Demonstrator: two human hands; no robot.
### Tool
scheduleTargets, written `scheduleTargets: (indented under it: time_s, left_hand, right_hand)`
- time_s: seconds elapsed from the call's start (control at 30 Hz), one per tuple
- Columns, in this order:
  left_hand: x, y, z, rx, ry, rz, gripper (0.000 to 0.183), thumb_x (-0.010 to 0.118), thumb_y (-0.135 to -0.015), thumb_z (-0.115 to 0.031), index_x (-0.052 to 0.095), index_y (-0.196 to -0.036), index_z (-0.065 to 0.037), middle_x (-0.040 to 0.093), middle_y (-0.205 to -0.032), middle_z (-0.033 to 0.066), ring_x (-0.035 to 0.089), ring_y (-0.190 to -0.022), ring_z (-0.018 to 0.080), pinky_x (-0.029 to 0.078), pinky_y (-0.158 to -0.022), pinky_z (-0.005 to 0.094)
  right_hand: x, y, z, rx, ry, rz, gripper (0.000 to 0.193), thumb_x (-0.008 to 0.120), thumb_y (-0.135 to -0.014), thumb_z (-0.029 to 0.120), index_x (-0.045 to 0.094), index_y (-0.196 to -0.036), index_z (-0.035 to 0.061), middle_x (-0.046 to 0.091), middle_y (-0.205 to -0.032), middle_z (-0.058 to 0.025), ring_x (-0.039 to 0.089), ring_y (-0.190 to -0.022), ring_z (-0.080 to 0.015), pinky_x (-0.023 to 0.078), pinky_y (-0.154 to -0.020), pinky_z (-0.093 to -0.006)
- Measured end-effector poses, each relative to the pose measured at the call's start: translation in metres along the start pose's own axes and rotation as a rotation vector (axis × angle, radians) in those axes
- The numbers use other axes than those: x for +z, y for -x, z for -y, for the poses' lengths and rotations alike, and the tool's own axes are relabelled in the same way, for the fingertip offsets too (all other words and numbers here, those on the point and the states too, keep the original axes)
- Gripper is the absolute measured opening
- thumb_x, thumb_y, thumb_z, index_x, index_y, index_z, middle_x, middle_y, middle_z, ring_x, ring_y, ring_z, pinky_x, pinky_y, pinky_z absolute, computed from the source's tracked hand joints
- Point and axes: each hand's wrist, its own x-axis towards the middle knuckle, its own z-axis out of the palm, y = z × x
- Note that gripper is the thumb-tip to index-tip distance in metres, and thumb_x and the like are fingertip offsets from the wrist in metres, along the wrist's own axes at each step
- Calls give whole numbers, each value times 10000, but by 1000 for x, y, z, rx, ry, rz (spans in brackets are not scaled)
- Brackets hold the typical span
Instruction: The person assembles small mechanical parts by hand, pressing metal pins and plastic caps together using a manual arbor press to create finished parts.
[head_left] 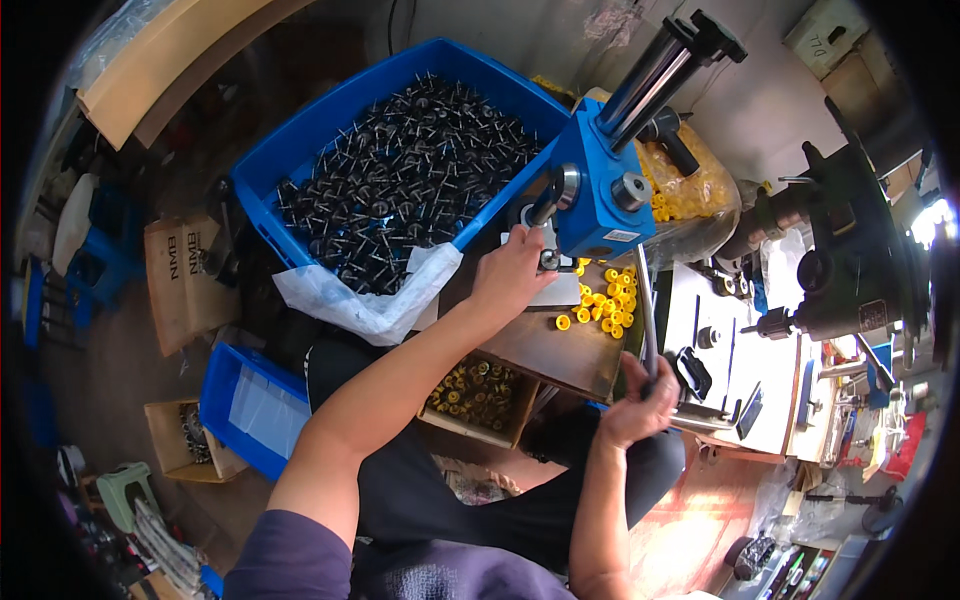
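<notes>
A blue hand press (598,190) with a steel ram column stands at the far edge of a small brown work table (560,350). Under its head, by the metal plate, my left hand (512,272) has its fingers closed around a small part that I cannot make out. My right hand (642,402) is wrapped round the lower end of the press's long metal lever (648,320), which points down toward me. Loose yellow plastic caps (610,300) lie on the table just right of the press base.
Left of the press, a big blue tub (340,125) holds many black discs with metal shafts (410,170); white sheeting (375,300) drapes its near corner. Below the table sits a box of yellowish parts (480,395). A dark drilling machine (840,250) stands at right. A blue bin (255,410) is lower left.
</notes>
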Motion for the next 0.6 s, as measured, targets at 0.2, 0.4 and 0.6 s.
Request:
scheduleTargets:
  time_s: [0.2,0.4,0.6]
  left_hand:
    - [4,0,1,30,16,-35,455,791,-821,-302,544,-1121,-65,561,-1120,147,673,-912,377,559,-778,474]
    - [-6,-1,4,12,86,-69,360,755,-804,-278,595,-1059,-80,582,-1105,125,644,-1004,350,539,-822,478]
    - [-10,-9,-1,-163,285,-37,423,782,-795,-254,563,-1085,-39,704,-980,154,694,-886,343,533,-763,439]
  right_hand:
    - [-7,0,-37,49,-22,162,418,393,-1094,297,534,-1233,-72,683,-1022,-205,733,-723,-296,619,-635,-332]
    - [5,-62,83,-394,-122,196,412,387,-1085,334,559,-1062,-40,632,-951,-226,548,-499,-168,438,-415,-231]
    - [94,-158,149,-23,-557,652,595,395,-1061,480,430,-1452,34,649,-1168,-187,547,-568,-196,412,-457,-265]
